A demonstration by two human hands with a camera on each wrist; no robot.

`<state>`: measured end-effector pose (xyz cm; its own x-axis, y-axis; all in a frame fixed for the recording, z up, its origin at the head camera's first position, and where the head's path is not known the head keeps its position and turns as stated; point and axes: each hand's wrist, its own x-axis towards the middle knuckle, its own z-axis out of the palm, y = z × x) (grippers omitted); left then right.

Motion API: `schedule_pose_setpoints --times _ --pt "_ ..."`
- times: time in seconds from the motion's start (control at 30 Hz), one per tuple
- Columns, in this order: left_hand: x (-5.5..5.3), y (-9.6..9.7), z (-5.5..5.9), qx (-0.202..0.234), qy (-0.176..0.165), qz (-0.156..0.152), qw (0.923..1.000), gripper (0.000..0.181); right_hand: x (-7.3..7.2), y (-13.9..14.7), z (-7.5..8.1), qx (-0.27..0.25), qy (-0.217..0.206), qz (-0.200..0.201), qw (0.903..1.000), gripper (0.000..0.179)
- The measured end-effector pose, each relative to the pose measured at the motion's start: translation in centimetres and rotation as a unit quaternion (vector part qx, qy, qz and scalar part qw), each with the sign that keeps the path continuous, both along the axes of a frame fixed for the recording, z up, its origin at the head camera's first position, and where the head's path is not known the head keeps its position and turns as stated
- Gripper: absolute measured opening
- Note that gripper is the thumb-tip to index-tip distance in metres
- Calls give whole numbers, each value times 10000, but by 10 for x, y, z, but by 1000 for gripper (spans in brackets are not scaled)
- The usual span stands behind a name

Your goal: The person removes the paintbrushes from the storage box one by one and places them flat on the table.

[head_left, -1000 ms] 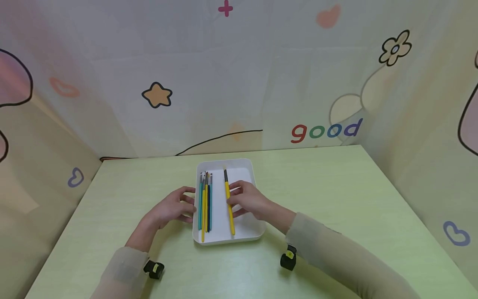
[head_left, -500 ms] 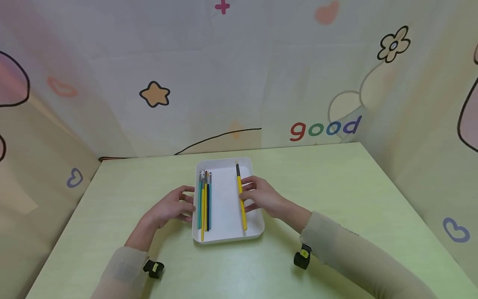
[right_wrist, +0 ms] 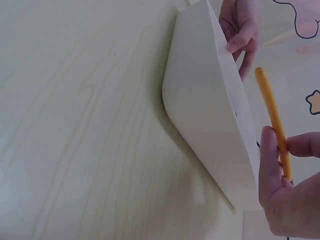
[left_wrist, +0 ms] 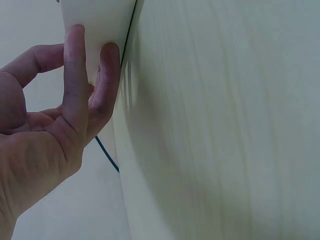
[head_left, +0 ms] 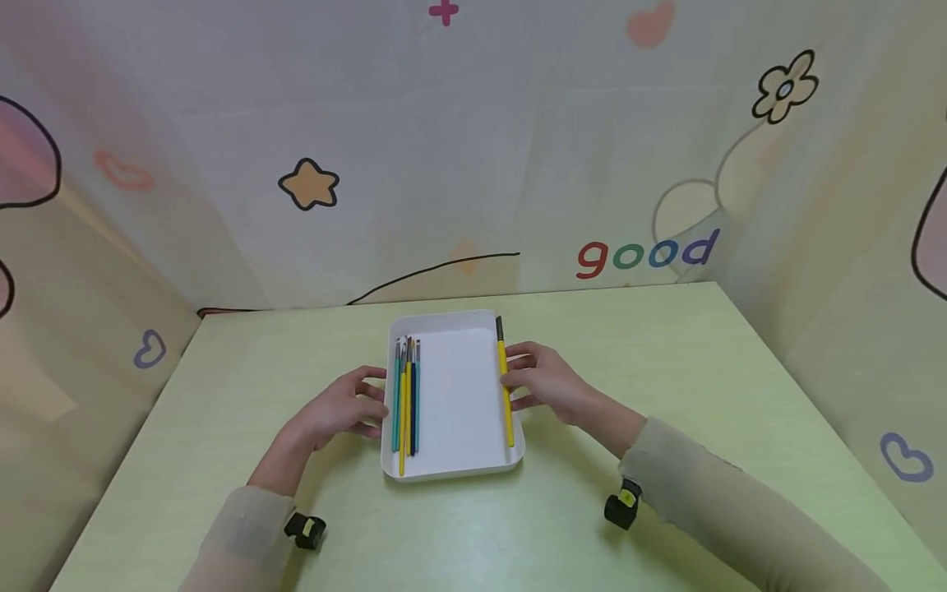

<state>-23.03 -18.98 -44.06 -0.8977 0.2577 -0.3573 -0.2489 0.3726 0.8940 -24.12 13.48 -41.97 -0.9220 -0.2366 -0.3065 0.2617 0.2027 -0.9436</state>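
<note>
My right hand [head_left: 551,385] pinches a thick yellow paintbrush [head_left: 506,395] between thumb and fingers. Its dark end points away from me, and the brush lines up over the right rim of a white tray [head_left: 462,473]. In the right wrist view the yellow handle [right_wrist: 272,107] stands above the rim, apart from it. My left hand [head_left: 344,409] is at the tray's left side, its extended fingertips on the outer wall [left_wrist: 95,20] in the left wrist view. Several thinner paintbrushes [head_left: 408,403], teal, yellow and dark blue, lie side by side along the left inside the tray.
The tray sits on a pale green table [head_left: 621,337] near its back edge. A patterned cloth [head_left: 414,164] hangs behind the table and along both sides. Each wrist wears a small black camera, as on the left sleeve [head_left: 305,531].
My right hand has carried the yellow paintbrush rightward, from over the middle of the tray to its right rim. My left hand stays at the tray's left side.
</note>
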Motion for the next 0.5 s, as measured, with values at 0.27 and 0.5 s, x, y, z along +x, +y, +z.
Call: schedule_pose_setpoints --times 0.27,0.5 --pt "-1 -1 -1 -7 -2 -2 10000 70 -4 17 -4 174 -43 -129 9998 53" --pt "-1 -1 -1 -35 -23 17 10000 71 -9 24 -13 273 -165 -171 9993 53"
